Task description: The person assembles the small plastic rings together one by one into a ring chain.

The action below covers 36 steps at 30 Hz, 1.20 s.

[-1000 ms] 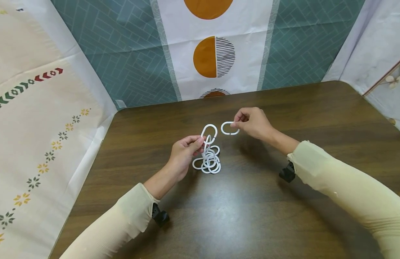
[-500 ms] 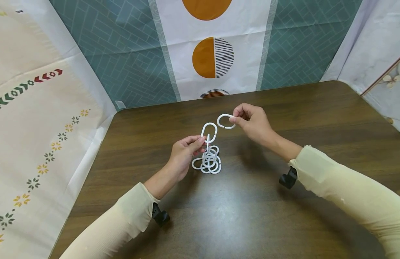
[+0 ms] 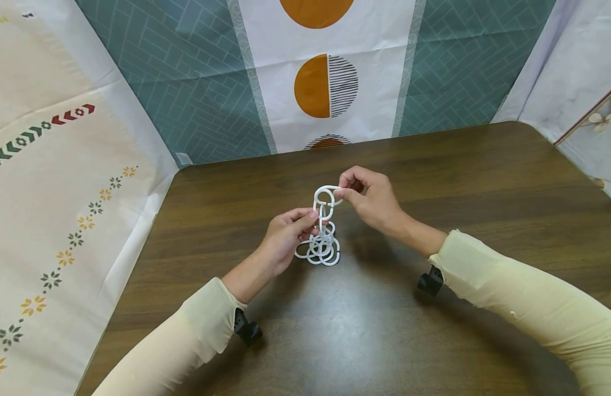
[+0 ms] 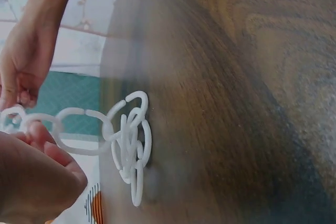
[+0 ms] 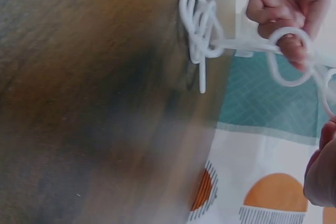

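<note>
A chain of white plastic oval links [image 3: 321,248] lies heaped on the dark wooden table [image 3: 449,176], with its top links lifted upright. My left hand [image 3: 309,220] pinches the raised part of the chain just below the top link [image 3: 323,199]. My right hand [image 3: 346,190] pinches a single white link [image 3: 336,192] and holds it against that top link, the two overlapping. In the left wrist view the heap [image 4: 131,148] lies on the wood and the raised links [image 4: 79,129] run towards both hands. The right wrist view shows the heap [image 5: 198,24] and the top link [image 5: 287,56] at my left fingers.
Patterned sheets stand round the table: teal and white with orange circles [image 3: 326,85] at the back, beige with flowers [image 3: 62,209] on the left, pale [image 3: 577,82] on the right. Black wrist mounts [image 3: 247,331] [image 3: 429,280] sit under both cream sleeves.
My right hand has carried the single link left and slightly down, from clear of the chain to touching its top link. The left hand has stayed almost still with the chain.
</note>
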Tool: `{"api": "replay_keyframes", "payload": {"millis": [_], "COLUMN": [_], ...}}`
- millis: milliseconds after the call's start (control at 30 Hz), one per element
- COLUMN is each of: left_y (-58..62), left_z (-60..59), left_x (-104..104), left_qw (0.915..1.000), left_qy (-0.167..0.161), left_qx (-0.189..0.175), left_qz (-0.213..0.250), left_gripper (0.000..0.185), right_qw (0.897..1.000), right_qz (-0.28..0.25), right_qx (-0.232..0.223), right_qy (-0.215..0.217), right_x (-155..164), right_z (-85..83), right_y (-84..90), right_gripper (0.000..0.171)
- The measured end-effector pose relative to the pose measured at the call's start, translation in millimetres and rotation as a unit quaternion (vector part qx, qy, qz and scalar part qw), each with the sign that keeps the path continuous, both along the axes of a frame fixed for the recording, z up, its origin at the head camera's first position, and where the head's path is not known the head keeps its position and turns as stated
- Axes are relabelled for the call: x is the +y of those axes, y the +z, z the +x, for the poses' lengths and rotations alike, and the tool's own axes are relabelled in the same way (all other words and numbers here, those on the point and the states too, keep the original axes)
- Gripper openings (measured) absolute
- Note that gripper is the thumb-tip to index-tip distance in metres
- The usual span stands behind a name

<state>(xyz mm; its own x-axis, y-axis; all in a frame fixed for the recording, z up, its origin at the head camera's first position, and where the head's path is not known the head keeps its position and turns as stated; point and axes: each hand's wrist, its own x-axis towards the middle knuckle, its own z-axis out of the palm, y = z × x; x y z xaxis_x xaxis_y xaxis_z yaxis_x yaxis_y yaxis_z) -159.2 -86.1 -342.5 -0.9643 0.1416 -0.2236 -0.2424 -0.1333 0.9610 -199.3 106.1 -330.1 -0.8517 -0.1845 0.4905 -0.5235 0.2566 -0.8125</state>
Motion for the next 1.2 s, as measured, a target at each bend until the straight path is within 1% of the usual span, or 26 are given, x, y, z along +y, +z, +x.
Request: {"api": "replay_keyframes", "payload": {"millis": [67, 167, 233, 367, 467, 533, 633, 733, 800, 933, 967, 1033, 1100, 1200], "left_y": [-1.2, -2.5, -2.1, 2.0, 5.9, 8.5, 10.4, 9.8, 8.5, 5.9, 5.5, 4.6, 3.8, 2.8], "left_z": [0.3, 0.3, 0.1, -0.4, -0.7, -0.3, 0.7, 1.9, 2.4, 2.6, 2.6, 1.8, 0.5, -1.2], "left_x": [-1, -3, -4, -6, -7, -7, -6, -6, -6, -6, -7, -8, -9, -11], "left_qw": [0.9998, 0.9984, 0.9974, 0.9955, 0.9934, 0.9911, 0.9857, 0.9803, 0.9772, 0.9759, 0.9769, 0.9838, 0.9906, 0.9971], "left_qy": [0.007, 0.026, 0.038, 0.059, 0.066, 0.066, 0.065, 0.063, 0.056, 0.034, 0.031, 0.029, 0.032, 0.032], "left_qx": [-0.002, -0.001, 0.008, 0.039, 0.068, 0.089, 0.117, 0.134, 0.141, 0.138, 0.134, 0.113, 0.092, 0.064], "left_qz": [-0.02, -0.051, -0.061, -0.063, -0.065, -0.075, -0.103, -0.131, -0.149, -0.165, -0.164, -0.136, -0.096, -0.025], "left_gripper": [0.027, 0.027, 0.027, 0.028, 0.029, 0.028, 0.026, 0.022, 0.02, 0.016, 0.016, 0.017, 0.019, 0.02], "right_qw": [1.0, 1.0, 0.999, 1.0, 1.0, 0.999, 0.998, 0.997, 0.996, 0.995, 0.995, 0.995, 0.995, 0.991], "right_qz": [-0.007, -0.005, 0.002, 0.011, 0.019, 0.025, 0.035, 0.045, 0.052, 0.062, 0.066, 0.072, 0.087, 0.127], "right_qx": [0.016, 0.028, 0.032, 0.027, 0.015, 0.01, 0.009, 0.017, 0.026, 0.032, 0.032, 0.026, 0.012, -0.033], "right_qy": [0.003, 0.007, 0.008, 0.011, 0.018, 0.028, 0.044, 0.056, 0.062, 0.073, 0.072, 0.063, 0.047, 0.037], "right_x": [0, 0, 0, 0, -1, -2, -4, -6, -7, -7, -7, -5, -2, 5], "right_z": [-0.5, -1.3, -1.4, -0.5, 1.0, 1.7, 2.8, 3.5, 3.6, 1.3, 0.1, -3.6, -9.1, -18.0], "right_y": [1.5, 3.8, 5.1, 6.0, 5.1, 4.2, 3.2, 3.4, 3.8, 6.1, 7.0, 8.5, 8.3, 5.1], "right_gripper": [0.013, 0.012, 0.012, 0.013, 0.012, 0.011, 0.01, 0.01, 0.01, 0.006, 0.004, 0.003, 0.005, 0.008]}}
